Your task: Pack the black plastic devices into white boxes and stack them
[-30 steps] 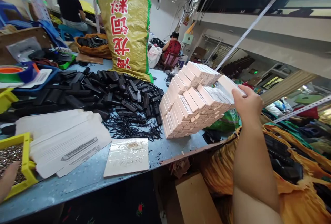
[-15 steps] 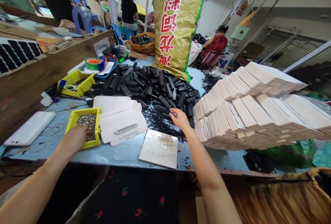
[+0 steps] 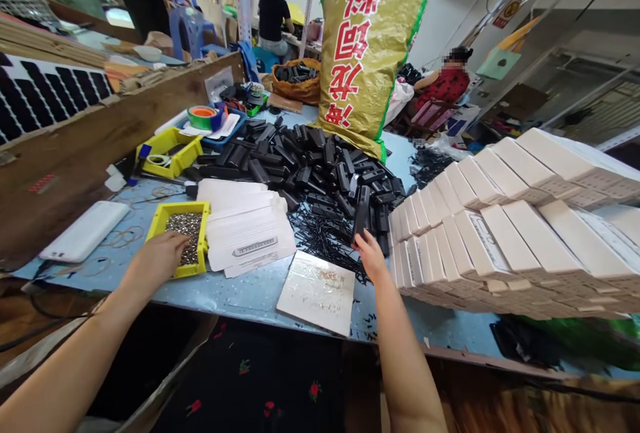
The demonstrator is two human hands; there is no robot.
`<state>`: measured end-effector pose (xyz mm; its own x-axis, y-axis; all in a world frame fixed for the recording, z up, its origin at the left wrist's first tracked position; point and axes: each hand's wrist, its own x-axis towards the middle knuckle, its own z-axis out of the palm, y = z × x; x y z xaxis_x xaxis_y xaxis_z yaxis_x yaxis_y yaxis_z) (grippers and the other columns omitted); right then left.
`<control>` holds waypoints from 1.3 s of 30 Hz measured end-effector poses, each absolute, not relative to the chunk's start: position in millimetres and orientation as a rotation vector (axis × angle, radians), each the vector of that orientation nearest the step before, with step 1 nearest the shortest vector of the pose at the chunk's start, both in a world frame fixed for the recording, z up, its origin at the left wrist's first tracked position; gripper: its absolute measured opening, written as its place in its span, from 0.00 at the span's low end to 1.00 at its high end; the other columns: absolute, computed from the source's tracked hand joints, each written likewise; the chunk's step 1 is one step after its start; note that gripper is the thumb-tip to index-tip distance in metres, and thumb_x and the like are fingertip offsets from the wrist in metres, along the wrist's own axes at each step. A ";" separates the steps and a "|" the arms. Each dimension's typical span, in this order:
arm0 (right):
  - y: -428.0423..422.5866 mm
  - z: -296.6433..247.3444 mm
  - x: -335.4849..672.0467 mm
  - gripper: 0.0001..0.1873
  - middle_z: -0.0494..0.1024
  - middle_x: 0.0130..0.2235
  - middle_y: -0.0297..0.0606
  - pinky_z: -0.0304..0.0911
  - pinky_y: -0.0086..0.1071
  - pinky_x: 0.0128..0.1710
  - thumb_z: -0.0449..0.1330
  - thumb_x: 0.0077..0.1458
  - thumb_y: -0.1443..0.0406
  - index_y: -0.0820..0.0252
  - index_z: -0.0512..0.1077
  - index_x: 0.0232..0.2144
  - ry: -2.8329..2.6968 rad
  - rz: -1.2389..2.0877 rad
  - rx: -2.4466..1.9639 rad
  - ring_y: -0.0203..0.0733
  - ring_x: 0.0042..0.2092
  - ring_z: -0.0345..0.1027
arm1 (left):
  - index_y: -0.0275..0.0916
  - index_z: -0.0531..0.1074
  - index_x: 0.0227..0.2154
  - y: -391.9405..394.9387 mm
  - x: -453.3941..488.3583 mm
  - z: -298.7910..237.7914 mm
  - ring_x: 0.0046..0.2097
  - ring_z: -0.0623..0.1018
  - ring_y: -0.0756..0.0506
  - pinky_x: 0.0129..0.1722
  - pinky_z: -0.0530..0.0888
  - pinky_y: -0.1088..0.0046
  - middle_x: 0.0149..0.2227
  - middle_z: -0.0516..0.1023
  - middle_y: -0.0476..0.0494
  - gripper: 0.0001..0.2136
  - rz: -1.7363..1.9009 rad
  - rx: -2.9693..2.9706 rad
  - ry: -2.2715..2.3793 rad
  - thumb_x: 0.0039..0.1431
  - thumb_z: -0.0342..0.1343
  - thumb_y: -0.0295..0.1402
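Observation:
My left hand point(image 3: 159, 258) reaches over the near edge of a yellow bin point(image 3: 204, 246) filled with small shiny metal parts point(image 3: 187, 226). Its fingertips are pinched together at these parts; what they hold is too small to make out. My right hand point(image 3: 371, 256) is closed around the lower end of a black plastic case point(image 3: 361, 212), tilted up at the near right side of a heap of similar cases point(image 3: 280, 153). Below the heap lie thin black strips point(image 3: 323, 236). A whitish square board point(image 3: 315, 300) with tiny glittering bits lies between my hands.
White boxes point(image 3: 480, 246) stand stacked on the right. Printed sheets point(image 3: 250, 233) lie beside the bin. Behind the heap rises a large gold sack point(image 3: 370, 60). A white phone-like slab point(image 3: 84, 232), another yellow bin point(image 3: 175, 160) and tape rolls point(image 3: 204, 118) are on the left. Two people sit farther back.
My right hand has taken hold of a black case from the heap and tipped it up. My left hand stays at the bin of metal parts. The whole view has shifted.

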<state>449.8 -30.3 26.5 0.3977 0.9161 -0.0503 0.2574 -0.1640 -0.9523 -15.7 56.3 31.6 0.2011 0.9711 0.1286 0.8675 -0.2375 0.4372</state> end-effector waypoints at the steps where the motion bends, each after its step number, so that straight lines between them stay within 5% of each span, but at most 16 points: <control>1: -48.2 23.6 443.1 0.27 0.76 0.40 0.41 0.67 0.34 0.38 0.53 0.55 0.51 0.61 0.68 0.51 -0.941 1.001 -1.483 0.39 0.37 0.69 | 0.38 0.74 0.32 51.8 -10.7 34.5 0.43 0.74 0.42 0.50 0.69 0.61 0.38 0.75 0.47 0.13 0.677 2.115 1.779 0.59 0.46 0.37; 6: -86.9 6.3 382.4 0.23 0.63 0.18 0.27 0.56 0.27 0.20 0.58 0.51 0.48 0.61 0.73 0.37 -0.524 1.182 -1.144 0.31 0.19 0.56 | 0.37 0.76 0.34 5.0 56.8 35.3 0.33 0.75 0.47 0.41 0.73 0.66 0.31 0.78 0.46 0.18 0.939 1.099 1.375 0.41 0.64 0.44; 9: -83.0 9.8 344.8 0.21 0.70 0.23 0.30 0.58 0.27 0.22 0.64 0.46 0.50 0.61 0.72 0.34 -0.515 1.107 -1.227 0.32 0.22 0.62 | 0.35 0.77 0.32 -31.4 112.3 28.2 0.33 0.76 0.48 0.39 0.73 0.69 0.32 0.79 0.42 0.20 0.729 0.769 1.055 0.36 0.69 0.42; 12: -78.5 31.1 320.0 0.19 0.75 0.34 0.33 0.68 0.34 0.35 0.68 0.42 0.57 0.57 0.69 0.35 -0.497 1.156 -1.027 0.38 0.34 0.71 | 0.34 0.78 0.31 -54.4 148.5 26.4 0.33 0.75 0.51 0.39 0.72 0.74 0.31 0.78 0.44 0.17 0.706 0.690 0.927 0.39 0.70 0.40; 15: -75.3 56.2 305.5 0.18 0.71 0.31 0.27 0.67 0.39 0.43 0.66 0.44 0.61 0.52 0.65 0.37 -0.442 1.059 -0.839 0.35 0.34 0.69 | 0.34 0.76 0.34 -60.8 160.8 33.3 0.31 0.74 0.53 0.37 0.72 0.77 0.30 0.77 0.48 0.16 0.778 0.721 0.849 0.42 0.69 0.36; 18: -71.9 67.9 293.7 0.11 0.63 0.25 0.26 0.67 0.34 0.37 0.60 0.50 0.58 0.55 0.62 0.31 -0.372 0.900 -0.793 0.32 0.28 0.62 | 0.36 0.72 0.34 -59.8 163.1 42.3 0.31 0.74 0.53 0.35 0.71 0.78 0.28 0.75 0.51 0.16 0.855 0.706 0.808 0.42 0.69 0.33; 25: -66.2 61.1 280.6 0.11 0.56 0.25 0.26 0.63 0.29 0.32 0.56 0.50 0.58 0.55 0.56 0.28 -0.248 0.834 -0.851 0.32 0.26 0.57 | 0.37 0.66 0.31 -67.7 176.2 39.6 0.29 0.72 0.54 0.34 0.70 0.79 0.25 0.72 0.54 0.15 0.901 0.733 0.781 0.44 0.67 0.31; 31: -77.8 48.9 287.1 0.09 0.58 0.23 0.26 0.63 0.30 0.30 0.54 0.51 0.59 0.55 0.57 0.27 -0.344 0.698 -0.946 0.33 0.25 0.58 | 0.39 0.65 0.35 -67.8 170.1 19.3 0.36 0.76 0.47 0.41 0.73 0.68 0.33 0.75 0.47 0.11 0.936 1.213 0.944 0.52 0.60 0.36; 35: -97.7 22.7 307.8 0.09 0.69 0.22 0.32 0.64 0.34 0.29 0.61 0.43 0.60 0.56 0.65 0.22 -0.968 0.699 -1.128 0.38 0.26 0.65 | 0.36 0.65 0.50 -26.5 129.4 6.2 0.57 0.66 0.35 0.56 0.62 0.55 0.54 0.68 0.33 0.22 0.747 2.125 1.276 0.52 0.60 0.33; 39: -99.9 0.6 330.7 0.09 0.71 0.21 0.34 0.64 0.33 0.26 0.60 0.44 0.59 0.59 0.68 0.22 -1.113 0.875 -1.315 0.39 0.24 0.65 | 0.31 0.62 0.53 9.8 105.4 2.5 0.56 0.65 0.31 0.54 0.62 0.54 0.54 0.66 0.27 0.26 0.373 2.527 1.565 0.50 0.61 0.30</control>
